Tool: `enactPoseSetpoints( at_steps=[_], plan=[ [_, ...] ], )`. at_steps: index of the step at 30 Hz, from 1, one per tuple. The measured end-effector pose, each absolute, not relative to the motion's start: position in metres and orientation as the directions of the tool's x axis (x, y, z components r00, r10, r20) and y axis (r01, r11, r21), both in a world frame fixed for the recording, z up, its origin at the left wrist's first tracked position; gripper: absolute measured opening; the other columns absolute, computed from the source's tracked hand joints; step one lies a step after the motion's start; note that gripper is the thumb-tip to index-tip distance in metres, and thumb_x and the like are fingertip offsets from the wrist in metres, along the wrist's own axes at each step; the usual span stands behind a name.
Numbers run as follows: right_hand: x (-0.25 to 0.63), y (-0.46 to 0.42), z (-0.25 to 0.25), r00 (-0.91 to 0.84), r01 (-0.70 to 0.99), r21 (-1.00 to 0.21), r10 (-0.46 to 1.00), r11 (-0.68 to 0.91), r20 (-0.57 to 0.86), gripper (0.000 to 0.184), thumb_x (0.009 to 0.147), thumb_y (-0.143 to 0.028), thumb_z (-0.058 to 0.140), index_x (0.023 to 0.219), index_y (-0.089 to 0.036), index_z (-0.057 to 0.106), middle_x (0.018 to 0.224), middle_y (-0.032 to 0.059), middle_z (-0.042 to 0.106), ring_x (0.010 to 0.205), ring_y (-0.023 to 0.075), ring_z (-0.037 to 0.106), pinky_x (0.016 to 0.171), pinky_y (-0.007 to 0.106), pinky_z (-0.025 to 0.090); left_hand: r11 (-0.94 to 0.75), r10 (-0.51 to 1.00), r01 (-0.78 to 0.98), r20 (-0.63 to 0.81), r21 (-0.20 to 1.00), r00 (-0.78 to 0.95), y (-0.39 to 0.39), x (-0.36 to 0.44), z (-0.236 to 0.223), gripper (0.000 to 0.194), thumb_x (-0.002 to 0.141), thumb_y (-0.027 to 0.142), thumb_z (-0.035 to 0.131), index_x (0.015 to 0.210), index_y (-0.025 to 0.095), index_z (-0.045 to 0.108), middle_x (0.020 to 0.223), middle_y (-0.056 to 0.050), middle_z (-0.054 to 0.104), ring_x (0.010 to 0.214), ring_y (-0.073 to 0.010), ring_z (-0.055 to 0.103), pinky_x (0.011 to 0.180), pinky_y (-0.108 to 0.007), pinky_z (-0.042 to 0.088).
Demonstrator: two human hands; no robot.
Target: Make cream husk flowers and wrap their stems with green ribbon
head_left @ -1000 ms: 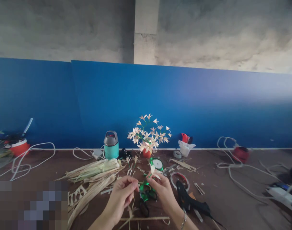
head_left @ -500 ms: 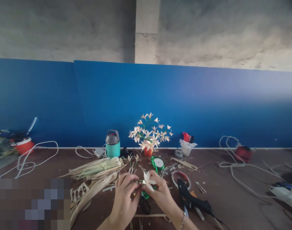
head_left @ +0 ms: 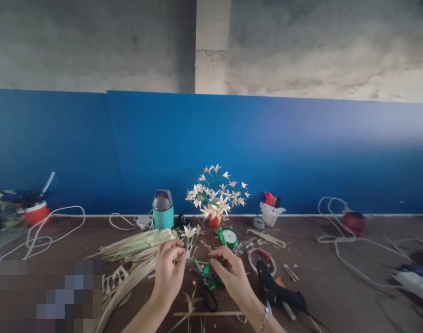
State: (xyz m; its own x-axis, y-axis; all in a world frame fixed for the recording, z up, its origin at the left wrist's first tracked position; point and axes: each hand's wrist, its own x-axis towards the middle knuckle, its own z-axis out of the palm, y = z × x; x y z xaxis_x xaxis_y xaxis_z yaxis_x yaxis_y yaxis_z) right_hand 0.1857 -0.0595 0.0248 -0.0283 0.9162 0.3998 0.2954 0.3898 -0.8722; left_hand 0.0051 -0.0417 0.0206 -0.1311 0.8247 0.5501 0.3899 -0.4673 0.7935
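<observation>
My left hand (head_left: 169,270) pinches the short green stem of a pale husk-like flower (head_left: 189,231) between thumb and fingertips, with the bloom upright above them. To the right, apart from it, my right hand (head_left: 230,273) has thumb and forefinger close together; whatever is between them is too small to make out. Between the hands lie scissors (head_left: 209,296) with black handles, and green ribbon (head_left: 206,269) partly hidden by my right hand. Behind stands a red pot (head_left: 214,222) filled with similar pale flowers on green stems. A spool of green ribbon (head_left: 229,237) lies before it.
Dried husks (head_left: 138,245) spread to the left, near a turquoise container (head_left: 163,217) with a grey top. On the right lie a black glue gun (head_left: 279,289) and a tape roll (head_left: 263,252). White cables (head_left: 336,238) trail across the table, and a blue panel (head_left: 284,152) closes off the back.
The flower has gone from between both hands to upright in my left hand. My hands have moved apart, uncovering the scissors and scraps between them.
</observation>
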Motion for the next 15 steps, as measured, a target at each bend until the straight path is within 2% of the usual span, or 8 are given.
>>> enactPoseSetpoints(
  at_steps=[3,6,8,11,13,15],
  plan=[
    [0.188,-0.054,0.019,0.014,0.357,-0.848,0.906,0.391,0.424,0.014,0.078,-0.027,0.053,0.075,-0.018,0.063,0.073,0.0029,0.062,0.07,0.0174,0.056,0.063,0.025,0.042,-0.427,0.858,0.447,0.508,0.786,-0.075,-0.027,0.001,0.025,0.013,0.067,0.026,0.062,0.055,0.023,0.064,0.083,-0.006,0.062,0.089,-0.027,0.05,0.082,-0.035,0.034],
    [0.189,-0.052,0.015,-0.005,0.512,-0.774,0.903,0.372,0.43,0.012,0.075,-0.018,0.051,0.073,-0.018,0.063,0.073,0.0035,0.064,0.07,0.0178,0.058,0.064,0.025,0.043,-0.316,0.911,0.616,0.413,0.722,-0.016,-0.006,0.002,0.027,0.01,0.064,0.024,0.063,0.054,0.022,0.065,0.08,-0.006,0.064,0.083,-0.0251,0.053,0.078,-0.033,0.036],
    [0.189,-0.054,0.014,-0.055,0.657,-0.683,0.924,0.318,0.377,0.015,0.073,-0.015,0.05,0.072,-0.02,0.064,0.072,0.0034,0.065,0.069,0.018,0.06,0.064,0.026,0.042,-0.281,0.918,0.66,0.396,0.697,-0.027,0.01,0.005,0.026,0.011,0.06,0.023,0.065,0.049,0.022,0.063,0.069,-0.005,0.063,0.08,-0.0251,0.053,0.079,-0.034,0.035],
    [0.187,-0.061,0.014,-0.118,0.841,-0.493,0.964,0.224,0.236,0.012,0.071,-0.018,0.052,0.069,-0.021,0.064,0.074,0.0039,0.066,0.07,0.0201,0.061,0.063,0.027,0.041,-0.232,0.924,0.709,0.378,0.666,-0.052,0.028,0.013,0.022,0.015,0.058,0.018,0.065,0.043,0.021,0.06,0.064,-0.005,0.06,0.082,-0.026,0.053,0.082,-0.036,0.031],
    [0.185,-0.065,0.015,-0.135,0.898,-0.396,0.977,0.192,0.168,0.008,0.066,-0.022,0.058,0.072,-0.021,0.064,0.081,0.0056,0.066,0.075,0.0224,0.062,0.064,0.028,0.041,-0.201,0.932,0.735,0.357,0.647,-0.06,0.034,0.02,0.018,0.019,0.055,0.016,0.066,0.039,0.02,0.057,0.06,-0.005,0.059,0.086,-0.0287,0.052,0.084,-0.038,0.029],
    [0.185,-0.068,0.016,-0.142,0.917,-0.355,0.981,0.18,0.132,0.016,0.063,-0.024,0.06,0.078,-0.021,0.063,0.089,0.007,0.065,0.08,0.0239,0.062,0.066,0.028,0.041,-0.184,0.936,0.759,0.346,0.625,-0.058,0.038,0.026,0.013,0.02,0.054,0.015,0.067,0.037,0.019,0.056,0.059,-0.007,0.058,0.09,-0.0319,0.051,0.085,-0.041,0.028]
  ],
)
